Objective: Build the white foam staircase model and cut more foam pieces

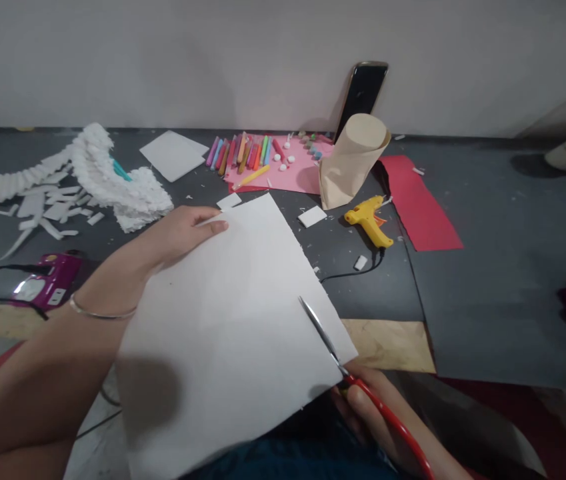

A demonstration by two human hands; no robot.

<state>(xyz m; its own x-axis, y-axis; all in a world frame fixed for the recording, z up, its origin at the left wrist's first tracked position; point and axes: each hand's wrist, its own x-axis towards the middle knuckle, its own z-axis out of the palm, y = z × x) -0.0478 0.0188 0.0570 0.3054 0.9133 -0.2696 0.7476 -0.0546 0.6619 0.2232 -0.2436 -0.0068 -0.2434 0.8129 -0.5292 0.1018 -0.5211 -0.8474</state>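
A large white sheet of paper [223,320] slants across my lap and over the table's front edge. My left hand [190,230] pinches its upper left edge, thumb on top and the other fingers underneath. At the lower right, my right hand [370,400] is closed round red-handled scissors [320,330]. One blade lies over the paper and the other is hidden beneath it, with a cut strip to the right of the blades. Some of the right fingers are hidden behind the handles and paper.
Beyond the paper lie a yellow glue gun [370,220], a tan paper tube [350,170], a leaning phone [364,90] and several crayons [243,153] on pink paper [307,177]. White scraps [57,207] are at left, near a purple power box [50,280]. Red paper [423,207] lies right.
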